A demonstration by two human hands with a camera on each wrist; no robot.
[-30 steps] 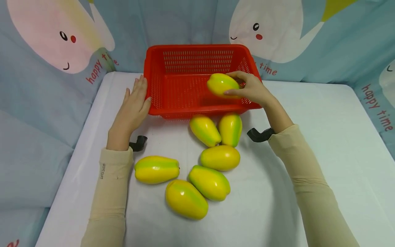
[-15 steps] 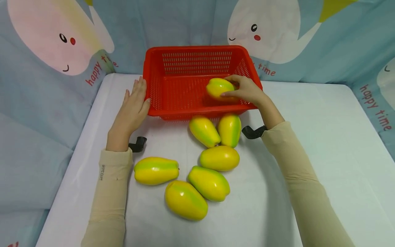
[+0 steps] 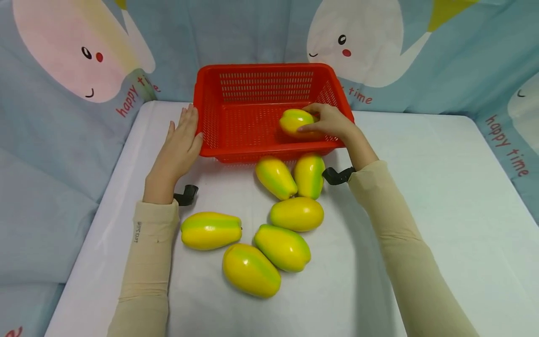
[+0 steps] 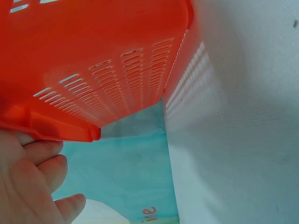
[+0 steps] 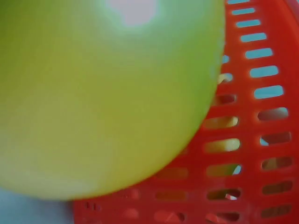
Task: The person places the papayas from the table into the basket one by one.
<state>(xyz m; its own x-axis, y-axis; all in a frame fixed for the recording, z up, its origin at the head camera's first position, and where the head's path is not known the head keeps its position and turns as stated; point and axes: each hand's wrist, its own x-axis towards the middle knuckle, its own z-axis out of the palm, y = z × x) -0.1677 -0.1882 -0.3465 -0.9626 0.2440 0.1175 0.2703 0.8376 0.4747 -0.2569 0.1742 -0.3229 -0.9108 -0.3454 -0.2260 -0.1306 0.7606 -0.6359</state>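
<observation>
In the head view, my right hand [image 3: 330,122] holds a yellow-green papaya [image 3: 293,122] inside the red plastic basket [image 3: 275,152], low in its right half. Thumb and fingers span the fruit's right end. My left hand [image 3: 178,140] lies with straight fingers along the basket's left side. The left wrist view shows those fingers [image 4: 49,156] at the underside of the basket rim [image 4: 51,135]. In the right wrist view, a papaya [image 5: 107,107] fills much of the picture before the slotted basket wall [image 5: 275,107], hiding the right hand.
Several more papayas lie on the white table [image 3: 429,210]: two, including one papaya [image 3: 275,178], close to the basket's front, others nearer me, such as the papaya [image 3: 251,270]. Behind the basket hangs a blue printed curtain [image 3: 248,32]. A black mount [image 3: 338,176] sits at each wrist.
The right hand has lowered the papaya deeper into the basket and shifted slightly left with it. The left hand stays at the basket's side.
</observation>
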